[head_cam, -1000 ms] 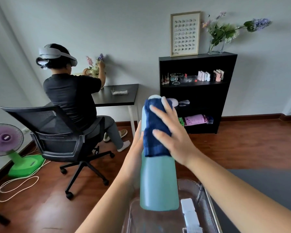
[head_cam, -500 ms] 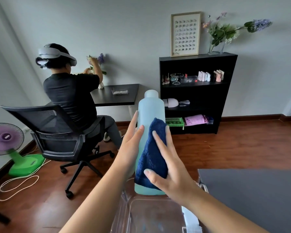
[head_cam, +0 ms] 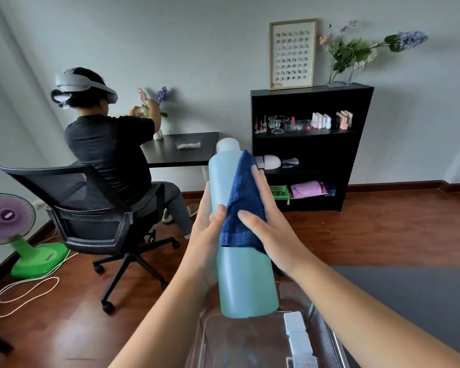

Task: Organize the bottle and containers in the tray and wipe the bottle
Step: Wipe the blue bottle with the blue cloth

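A tall pale-blue plastic bottle point(head_cam: 246, 282) stands upright in the air above a clear plastic tray point(head_cam: 205, 338). My left hand point(head_cam: 206, 235) grips the bottle's left side near its middle. My right hand point(head_cam: 271, 229) presses a dark blue cloth point(head_cam: 243, 208) flat against the bottle's right front, fingers spread over the cloth. Small white containers point(head_cam: 298, 338) lie in a row along the tray's right side.
The tray rests on a dark grey table point(head_cam: 409, 301) at the lower right. A person sits in a black office chair point(head_cam: 91, 208) at a black desk to the left. A black shelf unit point(head_cam: 311, 144) stands against the wall; a green-and-purple fan point(head_cam: 14, 229) and cord sit on the wooden floor.
My right hand slid the blue cloth from the bottle's top down to its lower part, then back up to the middle. The bottle stayed held by my left hand.
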Demonstrator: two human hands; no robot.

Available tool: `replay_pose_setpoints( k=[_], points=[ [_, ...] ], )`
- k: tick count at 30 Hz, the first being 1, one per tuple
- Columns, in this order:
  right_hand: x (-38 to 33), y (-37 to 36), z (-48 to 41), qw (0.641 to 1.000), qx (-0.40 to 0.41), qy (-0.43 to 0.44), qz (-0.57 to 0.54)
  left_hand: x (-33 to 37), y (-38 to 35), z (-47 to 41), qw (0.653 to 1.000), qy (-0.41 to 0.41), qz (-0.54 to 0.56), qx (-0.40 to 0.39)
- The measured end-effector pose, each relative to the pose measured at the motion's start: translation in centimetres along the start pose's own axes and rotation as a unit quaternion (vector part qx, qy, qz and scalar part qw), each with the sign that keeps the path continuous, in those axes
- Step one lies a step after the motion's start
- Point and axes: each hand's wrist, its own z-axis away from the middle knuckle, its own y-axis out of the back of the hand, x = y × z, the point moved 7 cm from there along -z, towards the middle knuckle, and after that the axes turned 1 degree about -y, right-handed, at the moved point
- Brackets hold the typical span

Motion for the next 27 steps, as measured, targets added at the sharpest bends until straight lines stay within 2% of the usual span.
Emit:
replay_pose_setpoints(
  k=[2, 8, 11, 16, 20, 23, 27],
  points=[
    [0.8, -0.6, 1.5, 1.0, -0.019, -0.013, -0.008, 0.1, 0.2, -0.1, 1.0, -0.008, -0.017, 0.009],
    [2.2, -1.5, 6.3, 0.986, -0.05, 0.018, 0.161, -0.5, 2.1, -0.9, 0.995, 0.026, -0.031, 0.091],
    [2.2, -1.0, 6.1, 0.99, -0.023, 0.016, 0.136, -0.6, 1.2, -1.1, 0.997, 0.027, -0.037, 0.061],
    [1.1, 1.9, 1.6, 0.998, 0.017, -0.031, -0.048, -0.9, -0.7, -0.9, 0.998, 0.03, -0.05, 0.02],
    [0.3, 2.1, 0.4, 0.998, 0.038, 0.013, 0.056, 0.0, -0.7, -1.8, 0.99, -0.007, -0.136, 0.035],
    [-0.4, 1.8, -0.5, 0.988, 0.028, 0.057, 0.144, -0.5, -0.3, -1.7, 0.995, 0.019, -0.095, 0.014],
    [-2.5, 1.9, -2.9, 0.993, -0.003, 0.064, 0.104, -0.9, -0.6, -1.3, 0.999, 0.035, -0.008, 0.008]
  ],
)
